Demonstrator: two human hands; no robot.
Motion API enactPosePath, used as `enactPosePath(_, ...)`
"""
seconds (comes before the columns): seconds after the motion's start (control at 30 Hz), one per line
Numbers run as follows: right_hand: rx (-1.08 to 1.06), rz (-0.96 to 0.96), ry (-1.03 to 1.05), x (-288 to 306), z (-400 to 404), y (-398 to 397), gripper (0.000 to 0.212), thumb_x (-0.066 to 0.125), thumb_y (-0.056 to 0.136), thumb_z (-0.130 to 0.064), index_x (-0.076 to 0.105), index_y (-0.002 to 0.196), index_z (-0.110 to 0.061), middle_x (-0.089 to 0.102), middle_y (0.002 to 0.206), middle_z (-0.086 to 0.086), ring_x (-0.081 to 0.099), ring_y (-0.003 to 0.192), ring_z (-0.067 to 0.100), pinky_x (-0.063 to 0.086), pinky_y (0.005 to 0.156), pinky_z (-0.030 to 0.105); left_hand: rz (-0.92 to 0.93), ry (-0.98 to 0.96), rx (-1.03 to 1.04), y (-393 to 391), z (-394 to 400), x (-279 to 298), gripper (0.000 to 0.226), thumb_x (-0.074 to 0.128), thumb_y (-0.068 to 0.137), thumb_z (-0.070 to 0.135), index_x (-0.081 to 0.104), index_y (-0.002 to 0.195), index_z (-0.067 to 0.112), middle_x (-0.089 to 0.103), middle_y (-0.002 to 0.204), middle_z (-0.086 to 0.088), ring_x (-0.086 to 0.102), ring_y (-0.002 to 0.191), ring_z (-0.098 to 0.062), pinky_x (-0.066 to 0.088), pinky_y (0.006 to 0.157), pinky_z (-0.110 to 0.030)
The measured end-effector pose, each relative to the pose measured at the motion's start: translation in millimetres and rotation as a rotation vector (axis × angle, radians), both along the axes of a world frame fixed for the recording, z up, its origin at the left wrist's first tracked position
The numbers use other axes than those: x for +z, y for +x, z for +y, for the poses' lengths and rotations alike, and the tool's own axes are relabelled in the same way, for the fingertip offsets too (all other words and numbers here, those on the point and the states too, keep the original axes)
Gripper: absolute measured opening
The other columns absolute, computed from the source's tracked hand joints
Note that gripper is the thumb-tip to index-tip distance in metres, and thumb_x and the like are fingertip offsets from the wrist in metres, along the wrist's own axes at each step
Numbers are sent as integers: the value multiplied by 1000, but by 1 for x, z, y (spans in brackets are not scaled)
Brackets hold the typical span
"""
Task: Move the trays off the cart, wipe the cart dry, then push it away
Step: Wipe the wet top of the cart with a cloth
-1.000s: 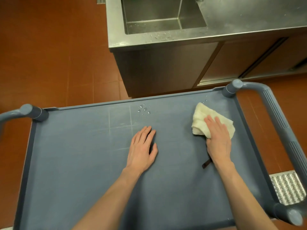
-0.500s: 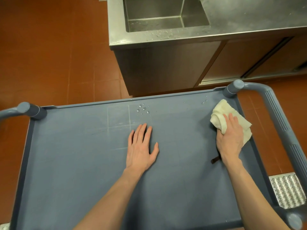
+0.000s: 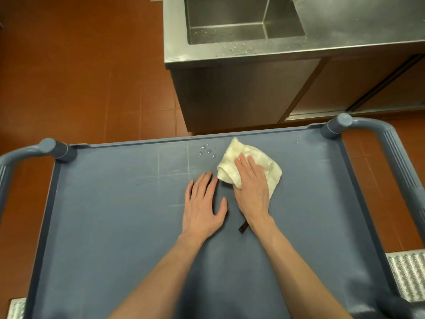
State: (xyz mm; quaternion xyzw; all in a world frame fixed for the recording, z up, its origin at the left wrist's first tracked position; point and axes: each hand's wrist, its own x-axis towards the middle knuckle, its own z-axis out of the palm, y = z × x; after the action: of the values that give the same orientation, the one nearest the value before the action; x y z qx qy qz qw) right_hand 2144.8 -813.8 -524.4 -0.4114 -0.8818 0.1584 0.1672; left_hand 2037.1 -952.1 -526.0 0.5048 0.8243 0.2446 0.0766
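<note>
Pressing flat, the right hand (image 3: 251, 187) pins a soft, limp cloth (image 3: 248, 166) beside droplets (image 3: 207, 151); left hand (image 3: 203, 208) lies open, bracing the cart (image 3: 115, 226); push by its handle (image 3: 397, 157).

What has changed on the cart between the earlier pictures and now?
The right hand first slid the cloth out to the cart's right edge, then swept it back leftward; it now presses the cloth beside the water drops, close to the left hand. Unchanged: the left hand lies flat on the cart, the drops are not yet wiped, and there are no trays on top.
</note>
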Motion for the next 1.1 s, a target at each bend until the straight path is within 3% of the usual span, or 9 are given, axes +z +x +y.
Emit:
enactPosePath(0.27,21,-22,66,-4,32,36,65,68,83,13,56,145,-2,52,154,15,47,145,32,36,120,45,15,-38,77,-6,1,-2,62,54,101,31,42,159,11,34,169,-5,24,160,-21,14,132,-46)
enactPosePath(0.53,-272,-38,-44,9,84,86,56,56,96,5,50,151,-8,49,157,10,36,151,28,31,123,47,-14,-40,152,-8,2,3,58,57,102,26,45,157,13,36,168,-6,29,158,-22,19,130,-44)
enactPosePath(0.73,-491,-44,63,16,123,124,29,53,97,1,53,125,-5,58,128,19,54,122,42,43,108,56,74,-95,166,-26,-4,6,57,49,100,35,50,154,15,43,164,-6,37,153,-25,26,122,-44)
enactPosePath(0.83,-459,-77,64,10,125,130,42,57,95,-1,51,136,-3,54,141,23,46,135,45,36,116,55,147,-109,197,-56,-17,6,56,48,100,36,53,151,14,48,160,-8,43,148,-30,32,118,-47)
enactPosePath(1.1,-378,-93,-14,7,96,87,56,63,95,-3,49,149,-3,47,156,20,38,148,41,29,121,50,181,-163,162,-64,-22,3,60,48,102,38,44,158,15,40,166,-8,34,154,-30,22,127,-53)
